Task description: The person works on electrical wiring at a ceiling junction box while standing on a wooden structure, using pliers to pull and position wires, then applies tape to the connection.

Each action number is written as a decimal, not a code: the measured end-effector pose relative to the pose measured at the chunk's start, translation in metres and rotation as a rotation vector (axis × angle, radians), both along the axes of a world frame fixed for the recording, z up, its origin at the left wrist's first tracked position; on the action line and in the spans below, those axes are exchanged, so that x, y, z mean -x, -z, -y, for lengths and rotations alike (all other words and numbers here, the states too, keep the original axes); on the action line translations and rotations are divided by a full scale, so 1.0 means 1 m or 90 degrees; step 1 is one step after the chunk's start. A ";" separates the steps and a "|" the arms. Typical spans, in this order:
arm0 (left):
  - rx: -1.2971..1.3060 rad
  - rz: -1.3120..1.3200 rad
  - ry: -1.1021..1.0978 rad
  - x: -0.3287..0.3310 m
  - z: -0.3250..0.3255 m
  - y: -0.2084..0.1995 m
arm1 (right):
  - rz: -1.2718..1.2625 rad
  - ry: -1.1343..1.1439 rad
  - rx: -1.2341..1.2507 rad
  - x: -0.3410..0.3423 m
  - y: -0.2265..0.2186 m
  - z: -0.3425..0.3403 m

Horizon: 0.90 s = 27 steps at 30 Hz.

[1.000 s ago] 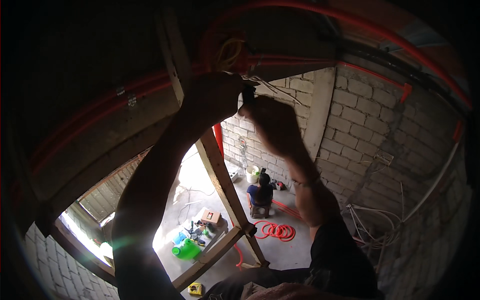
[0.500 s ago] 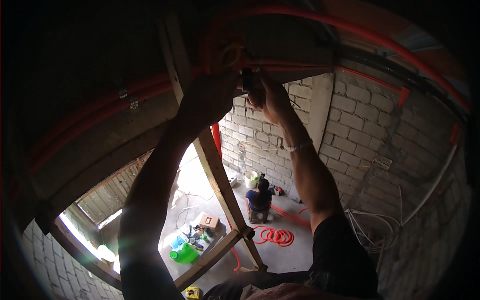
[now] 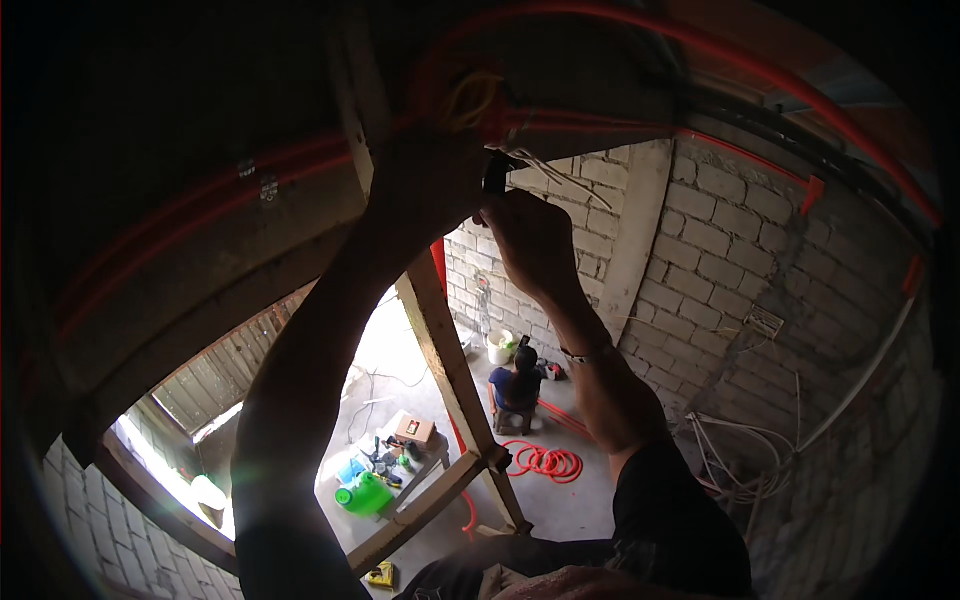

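Note:
Overhead, both my arms reach up to a dark ceiling where light-coloured wires [image 3: 565, 182] stick out beside red conduit. My left hand [image 3: 435, 180] is raised in deep shadow at the wires; its fingers are lost in the dark. A small black object [image 3: 495, 172] shows between my two hands, its kind unclear. My right hand [image 3: 535, 240] is closed just below it, fingertips pinched at its lower end. A loop of yellow wire [image 3: 472, 98] hangs above my left hand, near the red conduit [image 3: 590, 14] that curves across the ceiling.
Wooden scaffold posts [image 3: 445, 350] stand close on my left. Far below, a person [image 3: 515, 385] sits on a stool near a coil of red tubing [image 3: 545, 461]. A table there holds a green jug [image 3: 365, 494], a cardboard box [image 3: 415, 429] and tools. A block wall [image 3: 710, 220] rises on the right.
My right hand has dropped slightly and turned, its fingers now curled under the black object. The light-coloured wires show more fully past it. My left hand has shifted a little to the right.

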<state>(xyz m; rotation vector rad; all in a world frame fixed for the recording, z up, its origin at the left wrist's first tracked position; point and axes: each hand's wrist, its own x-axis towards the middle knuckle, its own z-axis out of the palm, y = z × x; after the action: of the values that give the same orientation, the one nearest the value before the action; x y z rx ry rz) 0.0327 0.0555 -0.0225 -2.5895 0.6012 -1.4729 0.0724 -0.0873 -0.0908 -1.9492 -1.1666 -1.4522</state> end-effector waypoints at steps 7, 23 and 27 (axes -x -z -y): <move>-0.141 0.046 -0.022 -0.003 -0.006 -0.004 | -0.467 -0.370 -0.088 0.033 -0.050 0.029; 0.075 0.037 0.168 0.001 0.005 -0.004 | -0.390 -0.508 -0.227 -0.041 -0.020 0.003; 0.045 0.094 0.073 0.006 0.000 0.000 | -0.309 -0.237 -0.244 -0.001 -0.012 -0.013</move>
<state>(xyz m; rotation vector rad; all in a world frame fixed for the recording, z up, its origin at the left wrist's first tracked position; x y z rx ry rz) 0.0267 0.0551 -0.0224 -2.5048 0.7011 -1.7323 0.0737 -0.0747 -0.0791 -1.5866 -0.8864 -0.8639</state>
